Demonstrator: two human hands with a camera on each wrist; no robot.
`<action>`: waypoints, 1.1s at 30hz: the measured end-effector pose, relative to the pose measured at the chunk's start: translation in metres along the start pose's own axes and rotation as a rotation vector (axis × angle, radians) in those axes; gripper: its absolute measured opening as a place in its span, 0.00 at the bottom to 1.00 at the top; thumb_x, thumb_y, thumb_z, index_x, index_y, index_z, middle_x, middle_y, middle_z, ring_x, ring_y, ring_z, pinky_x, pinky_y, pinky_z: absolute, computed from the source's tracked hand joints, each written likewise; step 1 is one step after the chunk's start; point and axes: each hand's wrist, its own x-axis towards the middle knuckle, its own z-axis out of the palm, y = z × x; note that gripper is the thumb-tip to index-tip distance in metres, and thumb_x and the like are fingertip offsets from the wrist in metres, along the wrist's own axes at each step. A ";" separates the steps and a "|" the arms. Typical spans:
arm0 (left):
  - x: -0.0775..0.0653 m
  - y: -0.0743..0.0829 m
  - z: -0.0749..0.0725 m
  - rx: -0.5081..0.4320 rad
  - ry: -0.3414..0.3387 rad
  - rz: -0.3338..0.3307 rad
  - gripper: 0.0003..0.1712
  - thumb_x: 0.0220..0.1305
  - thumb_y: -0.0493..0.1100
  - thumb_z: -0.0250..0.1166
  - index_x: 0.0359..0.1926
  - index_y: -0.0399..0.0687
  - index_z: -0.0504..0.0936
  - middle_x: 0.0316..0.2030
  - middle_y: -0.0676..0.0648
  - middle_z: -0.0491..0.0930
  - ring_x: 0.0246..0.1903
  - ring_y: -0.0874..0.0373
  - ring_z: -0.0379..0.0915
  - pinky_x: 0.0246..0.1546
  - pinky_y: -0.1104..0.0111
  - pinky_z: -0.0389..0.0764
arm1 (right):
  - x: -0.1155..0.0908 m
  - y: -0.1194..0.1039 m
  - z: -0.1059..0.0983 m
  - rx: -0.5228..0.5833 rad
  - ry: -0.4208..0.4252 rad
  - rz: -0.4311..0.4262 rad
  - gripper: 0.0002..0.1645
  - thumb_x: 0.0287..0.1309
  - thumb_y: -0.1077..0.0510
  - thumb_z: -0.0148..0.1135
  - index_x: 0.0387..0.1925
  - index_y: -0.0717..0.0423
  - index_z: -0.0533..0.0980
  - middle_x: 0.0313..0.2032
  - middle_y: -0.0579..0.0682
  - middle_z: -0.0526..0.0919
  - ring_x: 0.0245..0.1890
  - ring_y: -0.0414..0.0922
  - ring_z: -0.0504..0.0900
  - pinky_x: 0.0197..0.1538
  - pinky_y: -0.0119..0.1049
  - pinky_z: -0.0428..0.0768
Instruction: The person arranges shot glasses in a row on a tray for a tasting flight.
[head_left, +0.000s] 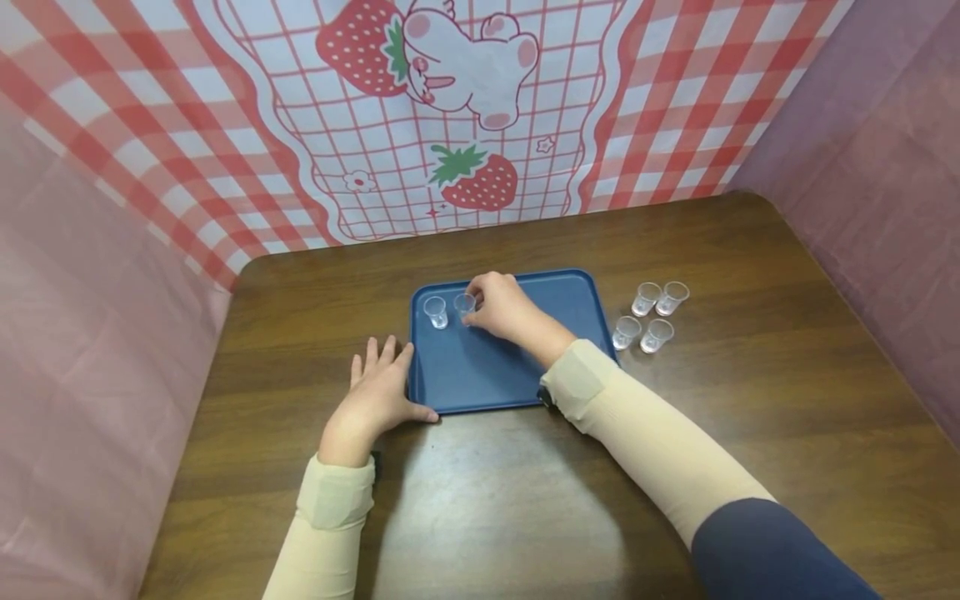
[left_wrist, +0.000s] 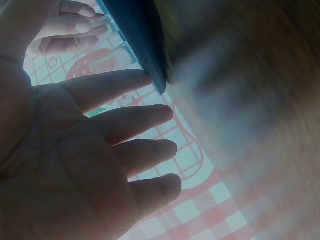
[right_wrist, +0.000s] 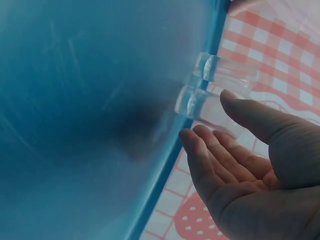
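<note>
A blue rectangular tray [head_left: 483, 371] lies on the wooden table. At its far left stand two small clear shot glasses, side by side and upright. My right hand [head_left: 504, 308] pinches the right-hand shot glass [head_left: 463, 306], thumb on one side and fingers on the other; the right wrist view shows this shot glass [right_wrist: 201, 107] between them. Just left of it is the other shot glass [head_left: 436, 313]. My left hand [head_left: 377, 402] rests at the tray's front left corner, fingers spread along the left edge and thumb by the front edge. In the left wrist view its fingers [left_wrist: 145, 117] are straight.
Several more clear shot glasses [head_left: 657, 336] stand grouped on the table to the right of the tray. Behind the table hangs a red-and-white checked cloth [head_left: 675, 100] with strawberry prints. Pinkish cloth [head_left: 97, 333] hangs at both sides.
</note>
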 end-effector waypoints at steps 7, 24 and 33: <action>0.000 0.001 0.001 0.000 0.004 0.006 0.71 0.43 0.61 0.84 0.79 0.36 0.54 0.77 0.28 0.43 0.75 0.30 0.25 0.71 0.40 0.31 | -0.009 0.000 -0.016 0.041 0.009 -0.001 0.26 0.55 0.59 0.78 0.53 0.65 0.80 0.47 0.56 0.84 0.49 0.49 0.83 0.52 0.41 0.80; -0.002 -0.001 0.002 0.000 0.015 0.006 0.72 0.42 0.62 0.84 0.79 0.36 0.55 0.77 0.28 0.43 0.75 0.30 0.26 0.71 0.40 0.32 | -0.049 -0.003 -0.064 0.117 0.113 -0.042 0.28 0.59 0.56 0.76 0.59 0.60 0.78 0.54 0.53 0.82 0.55 0.49 0.80 0.57 0.43 0.78; 0.000 -0.003 0.004 0.003 0.019 0.014 0.72 0.42 0.62 0.84 0.79 0.37 0.55 0.77 0.29 0.43 0.75 0.31 0.25 0.71 0.40 0.32 | -0.071 0.005 -0.082 0.180 0.171 -0.054 0.27 0.57 0.58 0.77 0.56 0.61 0.80 0.54 0.56 0.83 0.54 0.54 0.82 0.56 0.45 0.80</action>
